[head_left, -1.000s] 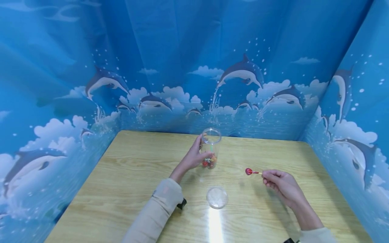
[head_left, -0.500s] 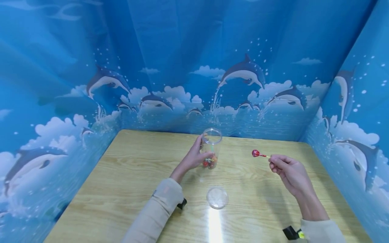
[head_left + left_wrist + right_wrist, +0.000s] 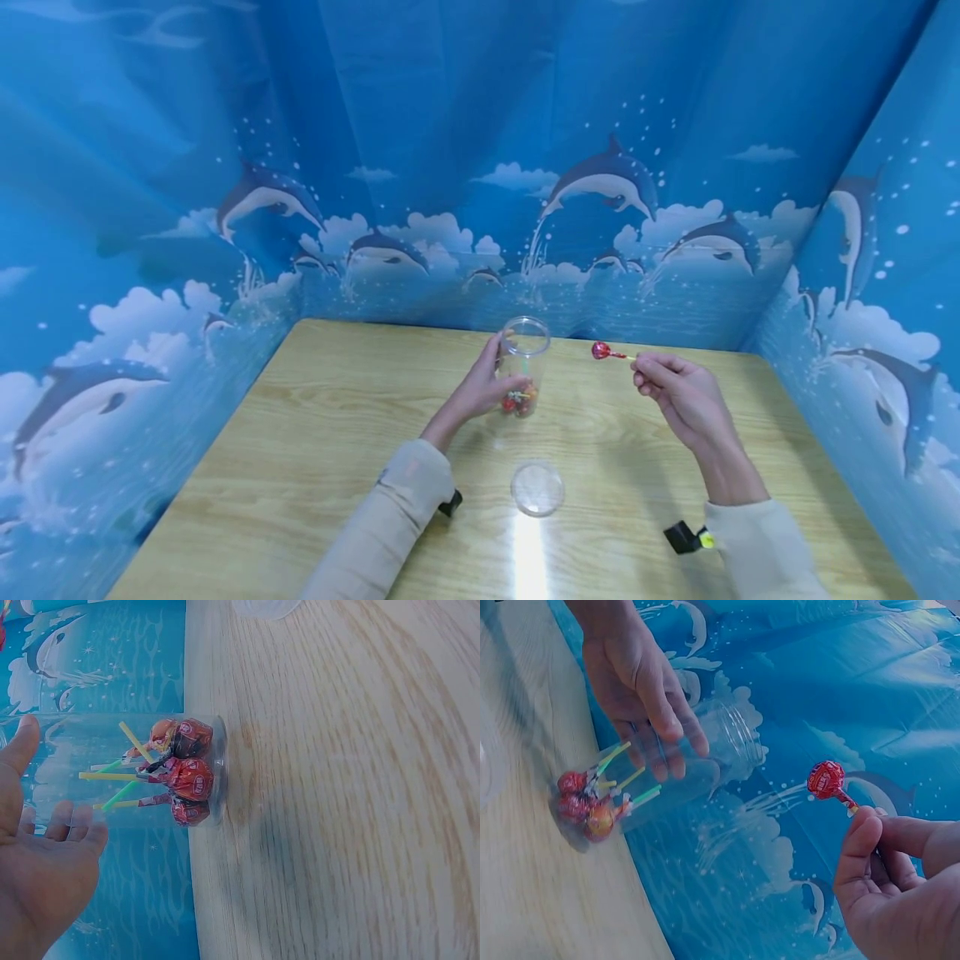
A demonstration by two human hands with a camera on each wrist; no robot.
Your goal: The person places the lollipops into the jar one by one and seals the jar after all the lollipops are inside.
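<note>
A clear plastic jar [image 3: 527,367] stands upright and lidless on the table. My left hand [image 3: 477,385] holds it from the left side, thumb in front and fingers behind. Several wrapped lollipops [image 3: 187,776] lie at the jar's bottom, their yellow and green sticks pointing up. To the right of the jar and apart from it, my right hand [image 3: 686,400] pinches a red-wrapped lollipop [image 3: 826,780] by its stick between thumb and fingers. The lollipop's head points left, at about the height of the jar's mouth [image 3: 527,335].
A round clear lid [image 3: 537,488] lies flat on the wooden table [image 3: 300,467], nearer the front than the jar. Blue dolphin-print curtains [image 3: 420,167] enclose the table at the back and sides.
My right hand has risen with the lollipop from low over the table, first drifting right and then moving left towards the jar. The left hand and the jar have stayed in place.
</note>
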